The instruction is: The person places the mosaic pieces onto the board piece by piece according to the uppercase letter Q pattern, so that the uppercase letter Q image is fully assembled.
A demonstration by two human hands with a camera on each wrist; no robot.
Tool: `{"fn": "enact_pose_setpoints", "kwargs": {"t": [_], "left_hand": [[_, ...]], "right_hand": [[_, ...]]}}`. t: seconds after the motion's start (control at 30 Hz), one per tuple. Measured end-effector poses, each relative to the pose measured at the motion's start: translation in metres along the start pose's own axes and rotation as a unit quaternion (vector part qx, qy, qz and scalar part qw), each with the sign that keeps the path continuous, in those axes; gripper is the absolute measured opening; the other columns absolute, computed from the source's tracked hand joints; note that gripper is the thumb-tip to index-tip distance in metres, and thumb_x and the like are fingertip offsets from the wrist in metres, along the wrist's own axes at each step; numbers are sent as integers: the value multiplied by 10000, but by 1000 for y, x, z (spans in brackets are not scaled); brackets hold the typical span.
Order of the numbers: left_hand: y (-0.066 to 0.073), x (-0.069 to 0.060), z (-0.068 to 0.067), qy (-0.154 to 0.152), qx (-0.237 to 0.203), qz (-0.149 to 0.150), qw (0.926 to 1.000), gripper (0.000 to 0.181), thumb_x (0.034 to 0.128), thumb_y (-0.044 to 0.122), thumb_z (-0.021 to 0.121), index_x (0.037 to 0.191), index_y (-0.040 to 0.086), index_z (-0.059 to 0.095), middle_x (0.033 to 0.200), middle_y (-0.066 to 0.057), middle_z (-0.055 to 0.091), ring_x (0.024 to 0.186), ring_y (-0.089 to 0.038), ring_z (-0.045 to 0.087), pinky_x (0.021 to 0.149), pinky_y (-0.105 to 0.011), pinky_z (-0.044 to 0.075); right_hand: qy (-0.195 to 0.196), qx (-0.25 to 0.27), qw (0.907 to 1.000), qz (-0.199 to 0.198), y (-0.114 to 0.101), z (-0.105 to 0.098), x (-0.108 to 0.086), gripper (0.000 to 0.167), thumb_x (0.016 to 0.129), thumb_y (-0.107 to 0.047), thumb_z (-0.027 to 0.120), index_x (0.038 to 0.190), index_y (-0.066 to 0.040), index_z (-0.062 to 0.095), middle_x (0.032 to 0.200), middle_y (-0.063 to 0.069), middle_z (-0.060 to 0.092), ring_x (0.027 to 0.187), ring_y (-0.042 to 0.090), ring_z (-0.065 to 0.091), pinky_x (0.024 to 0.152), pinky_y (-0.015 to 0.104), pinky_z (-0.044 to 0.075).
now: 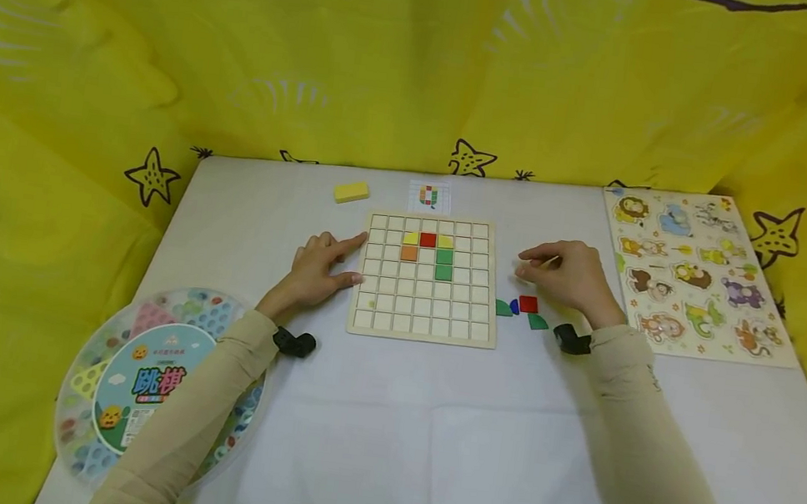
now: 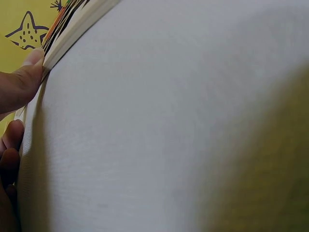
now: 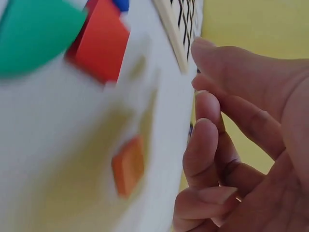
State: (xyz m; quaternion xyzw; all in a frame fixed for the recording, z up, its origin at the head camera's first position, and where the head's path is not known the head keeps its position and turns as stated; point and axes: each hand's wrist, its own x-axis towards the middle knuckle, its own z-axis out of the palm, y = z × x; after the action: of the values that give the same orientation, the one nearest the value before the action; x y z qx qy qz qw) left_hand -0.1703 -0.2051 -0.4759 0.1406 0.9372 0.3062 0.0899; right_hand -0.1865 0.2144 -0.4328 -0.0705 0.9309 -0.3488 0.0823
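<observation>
1. R hand: thumb + index tips close, narrow gap, nothing seen btwn them; other fingers loosely bent. Hovers R of board.
2. L hand: index + thumb straight, tips on board's L edge; holds no piece.
3. Loose pcs on cloth, just R of board: red sq., blue pc, two green pcs. Orange pc lies apart from these, per R wrist view.
4. Handling (judged): pcs prob. light, stiff, smooth, maybe a bit slippery; not fragile. Best hold: thumb + index on opp. side edges. Board looks rigid, flat; steady it by the rim.
5. Pcs vs fingers: orange pc below R fingertips, not touching. Red, blue, green pcs on wearer's side of fingertips, also untouched. Board's R rim is near, L of those tips.
</observation>
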Motion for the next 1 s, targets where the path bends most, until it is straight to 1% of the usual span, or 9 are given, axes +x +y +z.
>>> {"fn": "enact_pose_setpoints", "kwargs": {"t": [0.17, 0.33, 0.53, 0.57, 0.67, 0.77, 0.9, 1.0], "left_hand": [[-1, 0, -1, 5, -13, -59, 10000, 737, 984, 289, 771, 1633, 197, 434, 1029, -104, 471, 942, -282, 345, 852, -404, 217], [-1, 0, -1, 7, 4, -103, 9999, 742, 979, 288, 776, 1632, 194, 437, 1024, -101, 466, 941, -279, 342, 846, -398, 211], [-2, 0, -1, 23, -52, -42, 10000, 736, 982, 288, 773, 1630, 187, 439, 1027, -106, 473, 938, -281, 346, 841, -400, 212], [-1, -1, -1, 17, -64, -50, 10000, 737, 981, 288, 774, 1630, 191, 439, 1030, -107, 475, 939, -281, 348, 843, -400, 212], [-1, -1, -1, 10, -65, -71, 10000, 742, 979, 293, 777, 1631, 200, 437, 1035, -106, 481, 942, -277, 351, 845, -401, 212], [-2, -1, 0, 26, -48, -34, 10000, 741, 979, 290, 777, 1631, 195, 438, 1035, -109, 483, 941, -280, 352, 847, -404, 214], [-3, 0, 1, 50, -13, 55, 10000, 731, 983, 289, 773, 1627, 183, 444, 1026, -105, 477, 938, -280, 352, 848, -408, 217], [-2, 0, 2, 45, -9, 69, 10000, 728, 985, 293, 771, 1626, 183, 445, 1022, -99, 475, 939, -276, 354, 849, -410, 218]], "right_hand": [[30, -183, 9998, -5, 9, -11, -10, 286, 940, -235, 818, 1155, -45, 814, 1017, 161, 754, 847, 264, 641, 689, 332, 471], [-74, -189, 9998, 71, 12, -13, -15, 318, 946, -223, 820, 1193, -24, 794, 1046, 186, 759, 892, 297, 620, 738, 348, 462], [304, -517, 9979, 226, 21, -12, -18, 437, 974, -243, 787, 1311, 25, 714, 1181, 284, 695, 1016, 401, 625, 791, 409, 452], [329, -548, 9976, 280, 23, -11, -18, 443, 982, -250, 776, 1320, 27, 706, 1200, 291, 684, 1034, 409, 619, 800, 419, 451], [244, -512, 9976, 401, 27, -8, -18, 423, 1005, -258, 751, 1306, 33, 700, 1212, 293, 668, 1052, 410, 608, 831, 439, 455], [186, -434, 9980, 424, 29, -6, -18, 374, 1014, -240, 740, 1252, 44, 695, 1194, 281, 681, 1034, 394, 623, 847, 439, 465], [264, -380, 9981, 406, 29, -5, -20, 329, 998, -206, 760, 1185, 42, 651, 1102, 263, 690, 982, 381, 644, 836, 437, 471], [237, -347, 9983, 410, 29, -6, -21, 326, 998, -200, 759, 1176, 31, 615, 1044, 254, 692, 958, 388, 645, 826, 447, 463]]}}
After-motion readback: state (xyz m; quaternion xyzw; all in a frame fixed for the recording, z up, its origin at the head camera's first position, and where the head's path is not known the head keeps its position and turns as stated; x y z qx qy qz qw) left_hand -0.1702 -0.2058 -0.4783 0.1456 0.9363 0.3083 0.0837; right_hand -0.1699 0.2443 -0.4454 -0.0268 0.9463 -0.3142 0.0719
